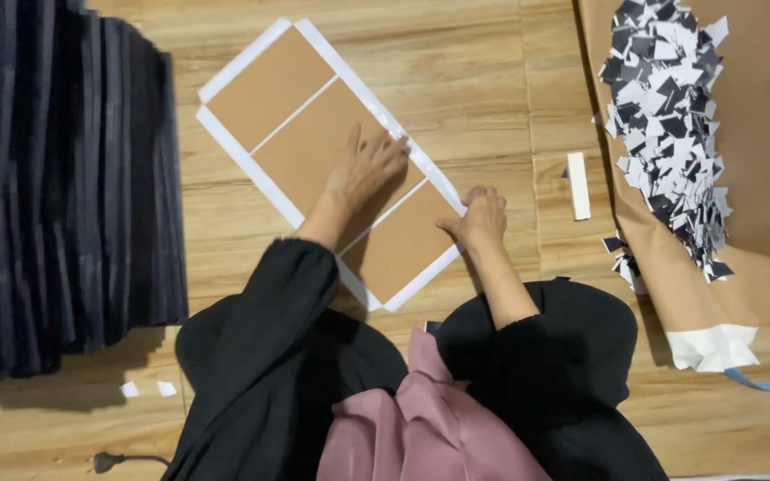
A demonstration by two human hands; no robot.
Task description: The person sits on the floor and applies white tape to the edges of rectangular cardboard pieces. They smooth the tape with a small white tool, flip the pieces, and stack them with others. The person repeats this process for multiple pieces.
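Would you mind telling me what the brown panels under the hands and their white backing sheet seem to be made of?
Brown panels: likely stiff matte cardboard; flat, dull, sharp-edged. White backing sheet: probably paper, possibly coated; a faint sheen shows near the left hand. Right hand presses its edge.

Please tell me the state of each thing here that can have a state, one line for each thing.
White sheet with three brown cardboard panels: lying flat on the wooden floor, pressed down.
Left hand: open, palm flat on the middle panel.
Right hand: fingers curled, pressing the sheet's right edge.
Black and white paper scraps: heaped loose on brown paper.
White strip: lying apart on the floor.
Dark pleated stack: standing on edge at left.
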